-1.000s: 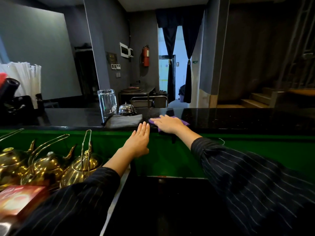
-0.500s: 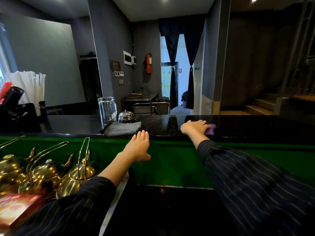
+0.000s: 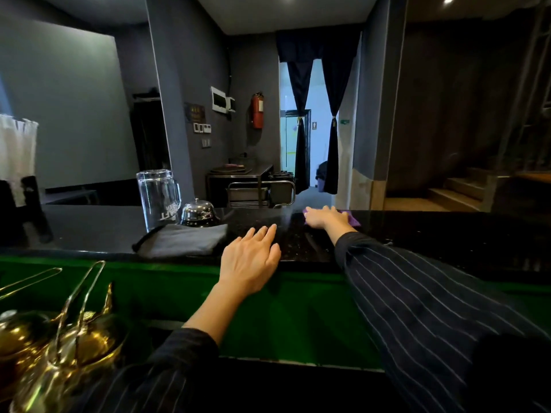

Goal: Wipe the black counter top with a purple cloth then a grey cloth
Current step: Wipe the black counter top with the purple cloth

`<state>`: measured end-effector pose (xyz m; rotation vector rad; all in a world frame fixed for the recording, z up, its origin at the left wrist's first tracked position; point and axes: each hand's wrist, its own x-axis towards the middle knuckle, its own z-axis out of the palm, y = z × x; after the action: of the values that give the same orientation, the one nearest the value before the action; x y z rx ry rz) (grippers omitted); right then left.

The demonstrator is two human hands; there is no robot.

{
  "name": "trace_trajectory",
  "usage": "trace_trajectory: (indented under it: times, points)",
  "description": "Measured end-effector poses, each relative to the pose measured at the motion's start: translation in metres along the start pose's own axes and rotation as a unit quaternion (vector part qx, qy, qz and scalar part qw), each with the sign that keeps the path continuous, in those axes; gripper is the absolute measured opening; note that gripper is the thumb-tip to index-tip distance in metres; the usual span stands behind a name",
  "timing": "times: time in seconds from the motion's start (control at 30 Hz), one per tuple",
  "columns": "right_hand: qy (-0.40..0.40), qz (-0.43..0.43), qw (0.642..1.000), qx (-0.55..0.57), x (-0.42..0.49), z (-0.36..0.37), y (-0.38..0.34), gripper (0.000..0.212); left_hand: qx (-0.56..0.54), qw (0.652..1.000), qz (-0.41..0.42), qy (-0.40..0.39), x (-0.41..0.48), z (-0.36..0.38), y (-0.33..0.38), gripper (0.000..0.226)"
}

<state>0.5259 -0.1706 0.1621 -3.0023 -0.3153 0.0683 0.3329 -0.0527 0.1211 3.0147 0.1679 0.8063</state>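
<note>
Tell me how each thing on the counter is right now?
Purple cloth, flat on the counter under the right hand.
Right hand, pressing flat on the purple cloth.
Left hand, open, fingers straight, at the counter edge.
Grey cloth, folded, untouched.
Glass, empty, standing.
Bell, standing behind the grey cloth.

Right of my right hand (image 3: 323, 217) the black counter top (image 3: 447, 242) runs on as open surface, so a sweep can pass that way, and a bare strip lies between my hands. Left of my left hand (image 3: 250, 260) the way is blocked — the folded grey cloth (image 3: 182, 239) lies just beside it, with the bell (image 3: 198, 213) and the tall glass (image 3: 158, 198) standing close behind the cloth, side by side.
</note>
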Motion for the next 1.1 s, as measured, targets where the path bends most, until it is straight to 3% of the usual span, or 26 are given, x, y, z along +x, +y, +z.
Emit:
trace_trajectory:
  times: [0.07, 0.23, 0.4, 0.63, 0.7, 0.8, 0.87, 0.9, 0.97, 1.03, 1.1]
  points:
    - [-0.003, 0.008, 1.0, -0.005, 0.002, -0.001, -0.026, 0.059, 0.018, 1.0, 0.01, 0.001, 0.001, 0.0, 0.0, 0.059]
    - [-0.035, -0.144, 0.989, 0.008, -0.02, 0.004, -0.085, 0.059, 0.039, 0.999, 0.017, -0.017, 0.001, -0.005, 0.001, 0.066]
    - [-0.071, -0.189, 0.979, -0.001, -0.026, -0.003, -0.038, 0.058, -0.004, 0.998, 0.001, -0.065, 0.002, -0.009, 0.001, 0.067]
    - [-0.017, 0.003, 1.0, 0.017, -0.042, -0.023, 0.184, 0.077, -0.049, 0.991, -0.041, -0.114, 0.001, -0.024, 0.009, 0.061]
    - [0.001, 0.076, 0.997, 0.015, -0.056, -0.026, 0.23, 0.062, -0.069, 0.985, -0.067, -0.144, 0.007, -0.025, 0.012, 0.058]
    - [0.051, 0.234, 0.971, -0.012, -0.076, -0.024, 0.239, 0.057, -0.046, 0.979, -0.1, -0.173, 0.021, -0.022, 0.028, 0.044]
    - [0.042, 0.262, 0.964, -0.008, -0.09, -0.021, 0.202, 0.06, -0.048, 0.972, -0.101, -0.207, 0.029, -0.022, 0.059, 0.044]
    - [0.046, 0.224, 0.973, -0.014, -0.097, -0.017, 0.181, 0.058, -0.056, 0.968, -0.083, -0.229, 0.032, -0.022, 0.082, 0.046]
    - [0.058, 0.066, 0.996, -0.019, -0.111, -0.009, 0.147, 0.05, -0.079, 0.965, -0.045, -0.245, 0.038, -0.02, 0.132, 0.047]
    - [0.039, -0.078, 0.996, -0.022, -0.124, -0.008, 0.138, 0.048, -0.105, 0.972, -0.043, -0.204, 0.04, -0.021, 0.175, 0.044]
    - [0.006, -0.145, 0.988, -0.044, -0.13, -0.013, 0.158, 0.048, -0.104, 0.983, -0.06, -0.141, 0.039, -0.022, 0.198, 0.037]
